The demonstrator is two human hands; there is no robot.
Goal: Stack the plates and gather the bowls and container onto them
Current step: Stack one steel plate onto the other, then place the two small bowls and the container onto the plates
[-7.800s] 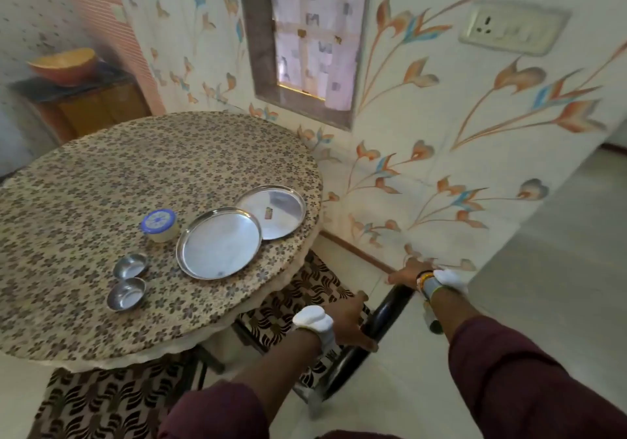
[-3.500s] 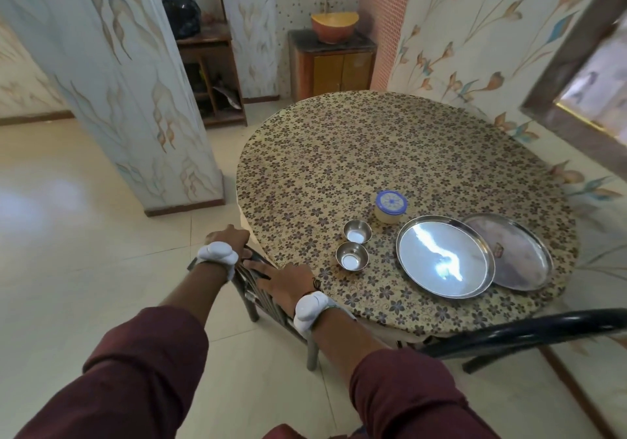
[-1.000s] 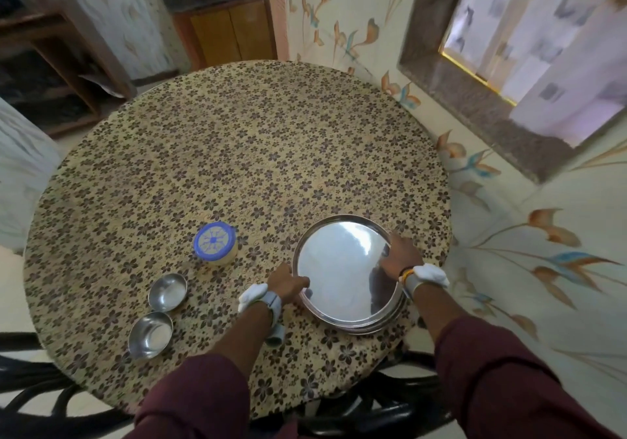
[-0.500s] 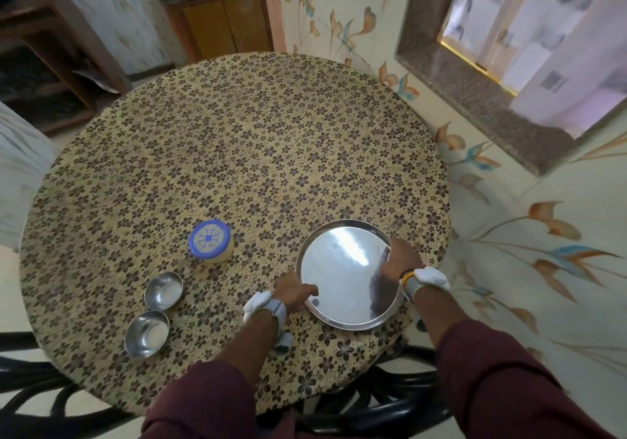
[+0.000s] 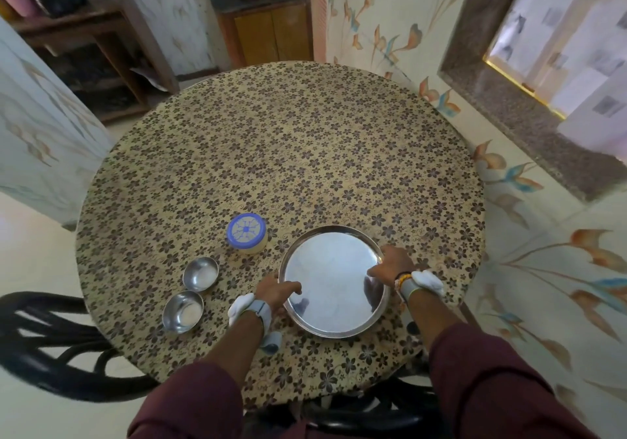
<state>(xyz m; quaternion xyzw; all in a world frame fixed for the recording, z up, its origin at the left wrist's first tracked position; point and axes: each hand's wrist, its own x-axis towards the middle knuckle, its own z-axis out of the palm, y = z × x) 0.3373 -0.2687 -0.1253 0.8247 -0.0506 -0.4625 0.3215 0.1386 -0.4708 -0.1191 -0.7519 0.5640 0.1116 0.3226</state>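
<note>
Gripping the plates [image 5: 330, 277] at both rims, my left hand [image 5: 275, 294] and right hand [image 5: 390, 265] hold the stack on the table [image 5: 305, 153]; bowls [image 5: 200, 274] and container [image 5: 246, 233] sit left.

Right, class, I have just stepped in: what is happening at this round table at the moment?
A person stands at the table with both hands on the stacked steel plates. The left hand holds the near-left rim and the right hand the right rim. The two small steel bowls and the blue-lidded container sit on the cloth to the left of the plates, not yet gathered onto them.
</note>
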